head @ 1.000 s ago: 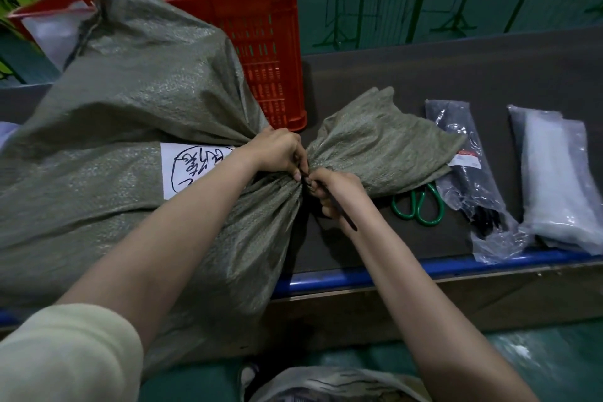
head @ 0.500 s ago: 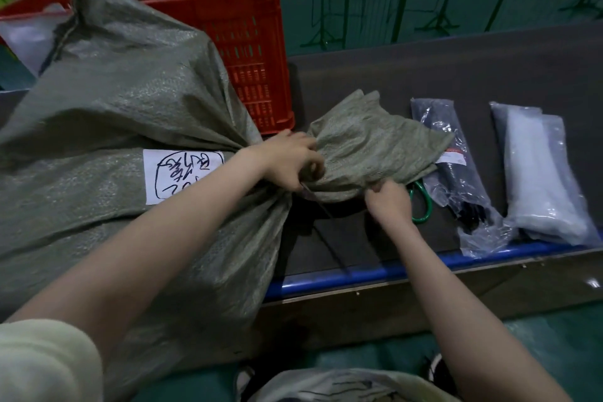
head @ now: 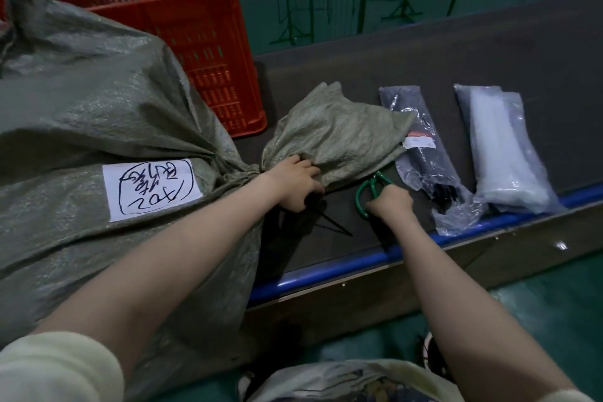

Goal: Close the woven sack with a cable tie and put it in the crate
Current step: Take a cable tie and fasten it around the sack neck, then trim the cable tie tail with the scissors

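L hand [head: 298,181] fingers curled, grip closed; R hand [head: 390,206] fisted; both arms extended fwd.

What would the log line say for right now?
left hand: gripping tied sack neck | right hand: grasping green scissors | cable tie tail: untrimmed | crate: sack not inside

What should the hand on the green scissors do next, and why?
Probably lift the scissors and bring them over to snip the cable tie's tail. The right hand is already gripping their green handles, the left hand pinches the sack at its gathered neck, and the long black tail sticks out below that hand.
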Available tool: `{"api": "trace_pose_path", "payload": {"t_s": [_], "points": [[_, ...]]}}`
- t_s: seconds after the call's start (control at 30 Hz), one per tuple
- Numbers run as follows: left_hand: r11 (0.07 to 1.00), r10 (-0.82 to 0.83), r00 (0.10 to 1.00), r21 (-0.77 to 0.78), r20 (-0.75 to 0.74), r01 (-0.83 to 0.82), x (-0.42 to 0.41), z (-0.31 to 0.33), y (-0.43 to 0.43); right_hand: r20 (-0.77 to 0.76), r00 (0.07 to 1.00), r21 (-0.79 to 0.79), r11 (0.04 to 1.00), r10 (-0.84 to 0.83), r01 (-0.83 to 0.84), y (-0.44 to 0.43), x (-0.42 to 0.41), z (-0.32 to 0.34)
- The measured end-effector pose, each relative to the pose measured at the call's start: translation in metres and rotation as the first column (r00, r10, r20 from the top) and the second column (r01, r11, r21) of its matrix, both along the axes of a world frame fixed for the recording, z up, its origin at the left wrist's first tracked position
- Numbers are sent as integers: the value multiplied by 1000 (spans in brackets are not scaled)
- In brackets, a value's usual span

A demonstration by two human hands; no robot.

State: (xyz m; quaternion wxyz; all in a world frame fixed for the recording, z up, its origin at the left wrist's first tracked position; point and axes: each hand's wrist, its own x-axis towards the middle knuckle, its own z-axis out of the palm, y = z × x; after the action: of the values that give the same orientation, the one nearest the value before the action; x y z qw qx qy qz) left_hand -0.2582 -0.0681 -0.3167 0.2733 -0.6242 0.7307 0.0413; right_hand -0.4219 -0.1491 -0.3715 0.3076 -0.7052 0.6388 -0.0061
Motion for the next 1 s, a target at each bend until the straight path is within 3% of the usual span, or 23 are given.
{"api": "trace_pose_path", "payload": {"t_s": [0.2, 0.37, 0.47, 0.57, 0.63, 0.73, 0.83, 1.0], "points": [[995, 100, 995, -9, 2, -100, 5, 0, -10, 155, 987, 115, 993, -32, 14, 25, -15, 1], [966, 237, 949, -51, -208, -252, 18, 14, -18, 412, 911, 115, 993, -29, -20, 43, -30, -2], [915, 365, 856, -28, -365, -402, 28, 23, -19, 501, 865, 64, 995, 32, -74, 47, -31, -3], [889, 378, 737, -3, -560, -458, 33, 34, -18, 512, 853, -10, 994, 101, -112, 45, -25, 0], [879, 346, 726, -65, -595, -473, 36, 45, -14, 508, 851, -52, 991, 135, -125, 42, -20, 6], [865, 341, 753, -125, -562, -485, 47, 64, -3, 481, 858, -106, 983, 180, -147, 33, -12, 16], [847, 427, 772, -89, -471, -524, 63, 73, 12, 435, 856, -235, 953, 281, -193, 25, -5, 29], [769, 537, 691, -55, -485, -636, 84, 77, 37, 335, 807, -383, 853, 485, -354, 16, 13, 52]]}}
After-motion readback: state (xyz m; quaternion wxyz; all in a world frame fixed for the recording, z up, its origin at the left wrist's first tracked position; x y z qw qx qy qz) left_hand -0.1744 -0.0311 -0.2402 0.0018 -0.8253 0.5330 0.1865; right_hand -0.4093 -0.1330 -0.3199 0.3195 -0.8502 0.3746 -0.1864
